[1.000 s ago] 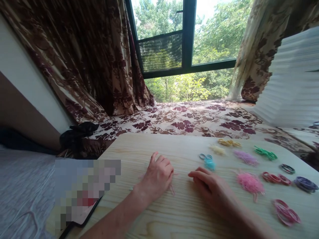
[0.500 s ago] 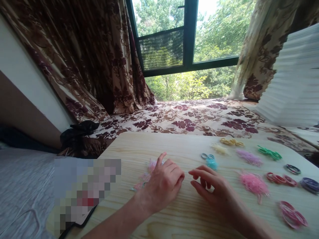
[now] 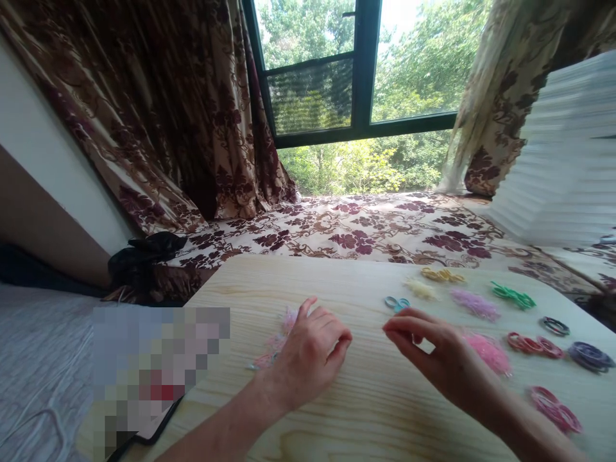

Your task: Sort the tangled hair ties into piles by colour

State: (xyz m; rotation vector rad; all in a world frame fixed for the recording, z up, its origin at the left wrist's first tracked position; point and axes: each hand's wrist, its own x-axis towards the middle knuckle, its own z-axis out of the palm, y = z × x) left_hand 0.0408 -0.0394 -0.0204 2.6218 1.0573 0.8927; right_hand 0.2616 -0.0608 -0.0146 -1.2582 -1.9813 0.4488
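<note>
Over the pale wooden table (image 3: 308, 423) my left hand (image 3: 312, 350) is closed, thumb and forefinger pressed together while one finger sticks up. Whatever it may pinch is hidden. Beside it, partly covered by it, lies a loose pile of mixed pink and pale small elastic bands (image 3: 265, 361). My right hand (image 3: 428, 343) makes a pinch too, its thumb and fingertips together; anything between them is too small to make out. Just beyond its fingers are grey and blue hair ties (image 3: 397, 303). A heap of pink small elastic bands (image 3: 488, 353) shows behind its wrist.
Further right lie yellow hair ties (image 3: 443, 275), cream bands (image 3: 421, 289), lilac bands (image 3: 475, 304), green ties (image 3: 513, 295), red ties (image 3: 534, 344), purple ties (image 3: 591, 356) and dark pink ties (image 3: 556, 409). A blurred-out flat object (image 3: 158, 420) sits at the table's left edge.
My left hand has shifted right, uncovering the mixed pile. My right hand has risen slightly, closed from loosely parted fingers into a pinch, and now covers the turquoise bands.
</note>
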